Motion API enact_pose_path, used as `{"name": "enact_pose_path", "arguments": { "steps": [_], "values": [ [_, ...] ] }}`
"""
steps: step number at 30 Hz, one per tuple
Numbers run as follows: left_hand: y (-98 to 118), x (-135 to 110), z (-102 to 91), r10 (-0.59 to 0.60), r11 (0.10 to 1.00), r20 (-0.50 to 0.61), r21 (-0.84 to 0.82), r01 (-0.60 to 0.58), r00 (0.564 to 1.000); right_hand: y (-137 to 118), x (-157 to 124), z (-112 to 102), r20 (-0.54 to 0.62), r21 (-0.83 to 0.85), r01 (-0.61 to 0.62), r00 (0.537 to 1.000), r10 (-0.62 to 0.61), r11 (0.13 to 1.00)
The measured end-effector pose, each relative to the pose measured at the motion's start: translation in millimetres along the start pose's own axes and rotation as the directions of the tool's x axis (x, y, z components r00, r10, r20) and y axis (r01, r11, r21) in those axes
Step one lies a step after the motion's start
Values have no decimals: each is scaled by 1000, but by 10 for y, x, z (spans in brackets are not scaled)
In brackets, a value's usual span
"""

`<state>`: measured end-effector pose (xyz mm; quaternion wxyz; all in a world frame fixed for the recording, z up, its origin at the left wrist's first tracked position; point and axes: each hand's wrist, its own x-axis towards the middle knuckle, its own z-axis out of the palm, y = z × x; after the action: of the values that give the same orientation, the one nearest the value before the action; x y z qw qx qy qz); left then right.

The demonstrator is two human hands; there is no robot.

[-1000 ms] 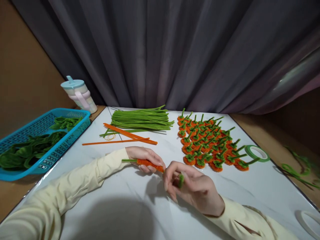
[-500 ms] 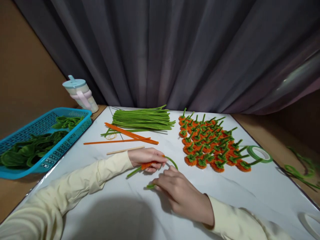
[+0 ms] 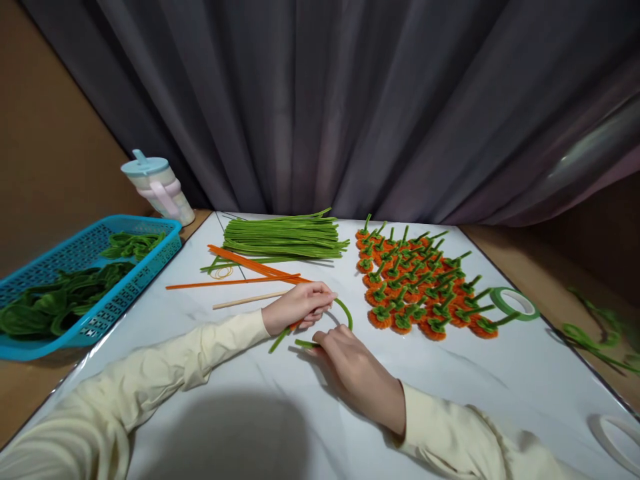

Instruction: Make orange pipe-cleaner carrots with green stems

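Observation:
My left hand (image 3: 305,307) is closed round an orange fuzzy piece, mostly hidden by the fingers, with a green stem end poking out below it. A green pipe cleaner (image 3: 345,310) arcs from the left fingertips down to my right hand (image 3: 350,367). The right fingers pinch it, and its free end sticks out to their left. To the right stand rows of orange pipe-cleaner pumpkins (image 3: 380,319) with green tops and stems.
A bundle of green pipe cleaners (image 3: 285,237) lies at the back, with orange pipe cleaners (image 3: 240,281) and a wooden stick (image 3: 247,301) before it. At left are a blue basket (image 3: 173,233) of green loops and a tumbler (image 3: 157,190). Green tape (image 3: 533,310) sits at right.
Both hands have shifted slightly; the right hand has moved up and left, closer to the left one. The left hand has turned, covering more of the orange piece.

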<state>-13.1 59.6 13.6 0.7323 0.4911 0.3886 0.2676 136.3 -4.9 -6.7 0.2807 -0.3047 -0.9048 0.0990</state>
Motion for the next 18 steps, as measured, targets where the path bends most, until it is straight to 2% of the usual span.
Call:
{"name": "enact_pose_path", "arguments": {
  "steps": [4,7,12,18],
  "values": [
    [68,20,29,-157,945,42,-285,163,987,8,40,14,-66,-47,10,998,-13,999],
    [77,41,42,-192,907,12,-379,182,981,-18,70,13,-84,-78,22,996,-29,997],
    [75,86,98,-137,871,-154,-489,45,978,-40,94,14,-103,-103,17,994,-28,994],
    [80,186,221,-1,865,-287,-481,-143,958,20,93,26,-194,-150,-10,981,-20,989]
  ]
}}
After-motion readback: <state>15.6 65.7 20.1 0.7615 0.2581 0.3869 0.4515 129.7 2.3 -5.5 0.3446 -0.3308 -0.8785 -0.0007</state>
